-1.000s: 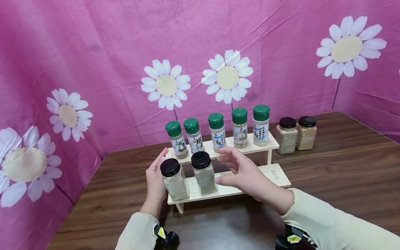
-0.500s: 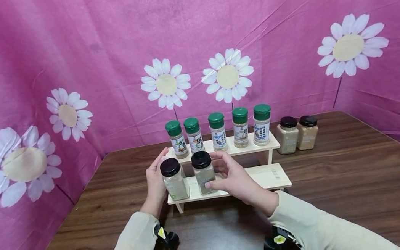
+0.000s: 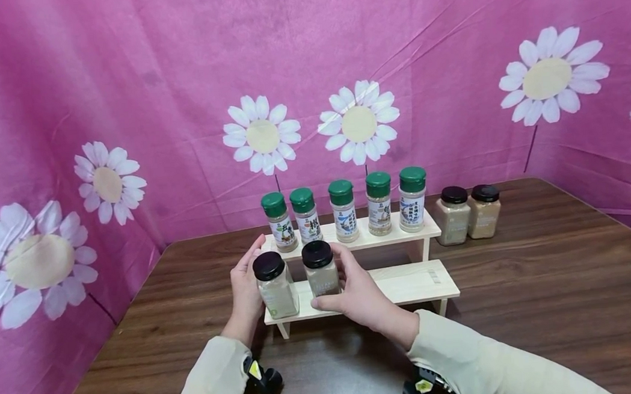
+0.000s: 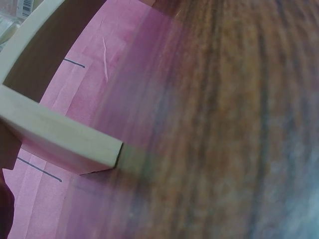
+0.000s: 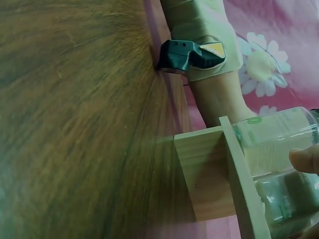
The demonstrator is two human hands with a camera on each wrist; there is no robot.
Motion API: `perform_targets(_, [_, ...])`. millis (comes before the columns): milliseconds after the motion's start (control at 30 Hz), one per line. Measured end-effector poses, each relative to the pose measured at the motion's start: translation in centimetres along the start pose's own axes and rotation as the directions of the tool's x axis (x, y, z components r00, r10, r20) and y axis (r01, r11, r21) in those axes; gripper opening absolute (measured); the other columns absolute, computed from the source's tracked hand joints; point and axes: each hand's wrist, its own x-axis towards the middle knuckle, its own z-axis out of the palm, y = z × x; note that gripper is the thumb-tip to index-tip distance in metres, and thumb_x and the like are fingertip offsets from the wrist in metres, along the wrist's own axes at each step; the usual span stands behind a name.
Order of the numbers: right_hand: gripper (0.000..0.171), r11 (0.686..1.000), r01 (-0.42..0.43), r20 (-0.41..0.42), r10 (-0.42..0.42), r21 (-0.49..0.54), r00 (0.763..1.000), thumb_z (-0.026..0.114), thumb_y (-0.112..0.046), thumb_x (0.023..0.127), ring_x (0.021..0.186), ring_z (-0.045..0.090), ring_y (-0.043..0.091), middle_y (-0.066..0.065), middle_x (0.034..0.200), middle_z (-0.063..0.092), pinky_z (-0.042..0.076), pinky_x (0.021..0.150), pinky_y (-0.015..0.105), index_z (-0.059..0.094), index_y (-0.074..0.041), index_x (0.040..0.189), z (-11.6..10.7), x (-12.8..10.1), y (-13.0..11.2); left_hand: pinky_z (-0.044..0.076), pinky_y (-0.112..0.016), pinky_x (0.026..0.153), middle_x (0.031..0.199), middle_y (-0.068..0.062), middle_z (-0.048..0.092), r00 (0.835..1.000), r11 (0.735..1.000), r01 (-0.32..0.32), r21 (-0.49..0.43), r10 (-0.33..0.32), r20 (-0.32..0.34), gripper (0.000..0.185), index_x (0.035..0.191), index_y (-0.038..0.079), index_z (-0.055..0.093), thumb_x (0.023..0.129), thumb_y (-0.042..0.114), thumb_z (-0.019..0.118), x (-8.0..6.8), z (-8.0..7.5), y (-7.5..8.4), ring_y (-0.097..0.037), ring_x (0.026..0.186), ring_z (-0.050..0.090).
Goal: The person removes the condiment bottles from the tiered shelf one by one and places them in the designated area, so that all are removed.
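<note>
One black-capped jar point(image 3: 321, 276) upright on the lower shelf point(image 3: 413, 283), right hand point(image 3: 358, 291) gripping it thumb-front, left hand point(image 3: 245, 293) by the neighbouring jar point(image 3: 280, 297), fingers partly hidden, grip uncertain: best kept level, clear of the shelf's front edge.

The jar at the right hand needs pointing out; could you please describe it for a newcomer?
On the wooden table stands a pale two-tier rack. At the left end of its lower shelf stands a square black-lidded jar. The wanted jar is the one just to its right, set apart by darker contents and the right hand gripping it.
</note>
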Motion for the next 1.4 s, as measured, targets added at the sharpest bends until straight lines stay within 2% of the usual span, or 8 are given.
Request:
perform_targets(167, [0.087, 0.995, 0.008, -0.047, -0.013, -0.097, 0.999, 0.082, -0.005, 0.063, 0.1, 0.057, 0.022, 0.006, 0.108, 0.057, 0.044, 0.09, 0.042, 0.035, -0.017, 0.135, 0.4, -0.1, 0.3, 0.041, -0.014, 0.092, 0.133, -0.011, 0.052, 1.0, 1.0, 0.015, 0.004, -0.015, 0.001, 0.036, 0.128, -0.002, 0.052, 0.095, 0.005, 0.041, 0.0, 0.0, -0.1, -0.005, 0.117, 0.045])
perform_targets(433, [0.093, 0.982, 0.042, -0.076, -0.056, -0.184, 0.996, 0.084, -0.009, 0.061, 0.098, 0.056, 0.019, 0.005, 0.115, 0.058, 0.043, 0.089, 0.04, 0.031, -0.016, 0.138, 1.1, 0.1, 0.5, 0.042, -0.013, 0.091, 0.132, -0.009, 0.052, 1.0, 0.999, 0.007, 0.031, -0.006, -0.006, 0.035, 0.128, -0.001, 0.053, 0.096, 0.009, 0.043, 0.2, -0.4, 0.4, -0.005, 0.118, 0.045])
perform_targets(733, [0.09, 0.982, 0.04, -0.07, -0.054, -0.187, 0.996, 0.083, -0.008, 0.061, 0.097, 0.057, 0.02, 0.005, 0.113, 0.059, 0.045, 0.088, 0.04, 0.033, -0.015, 0.136, 1.3, 0.2, 0.1, 0.042, -0.013, 0.089, 0.133, -0.009, 0.052, 1.0, 1.0, 0.02, 0.021, -0.02, -0.015, 0.035, 0.129, -0.001, 0.052, 0.096, 0.008, 0.043, 0.0, -0.7, 0.8, -0.004, 0.117, 0.044])
perform_targets(1067, [0.088, 0.982, 0.042, -0.101, -0.061, -0.185, 0.993, 0.084, -0.008, 0.06, 0.094, 0.058, 0.019, 0.004, 0.111, 0.061, 0.046, 0.087, 0.038, 0.037, -0.017, 0.135, 1.1, 0.2, 0.1, 0.041, -0.013, 0.092, 0.132, -0.008, 0.053, 1.0, 0.999, 0.0, 0.032, 0.0, 0.001, 0.035, 0.129, -0.002, 0.052, 0.096, 0.008, 0.043, 0.2, -0.6, 0.7, -0.006, 0.121, 0.043])
perform_targets(1400, [0.088, 0.991, 0.033, -0.104, -0.047, -0.132, 0.993, 0.083, -0.005, 0.06, 0.093, 0.057, 0.017, 0.003, 0.11, 0.062, 0.045, 0.086, 0.037, 0.04, -0.021, 0.136, 0.6, 0.0, 0.6, 0.043, -0.013, 0.089, 0.133, -0.012, 0.051, 1.0, 1.0, 0.007, 0.023, -0.007, 0.001, 0.035, 0.128, -0.002, 0.052, 0.096, 0.009, 0.045, 0.0, -0.1, 0.2, -0.004, 0.115, 0.047])
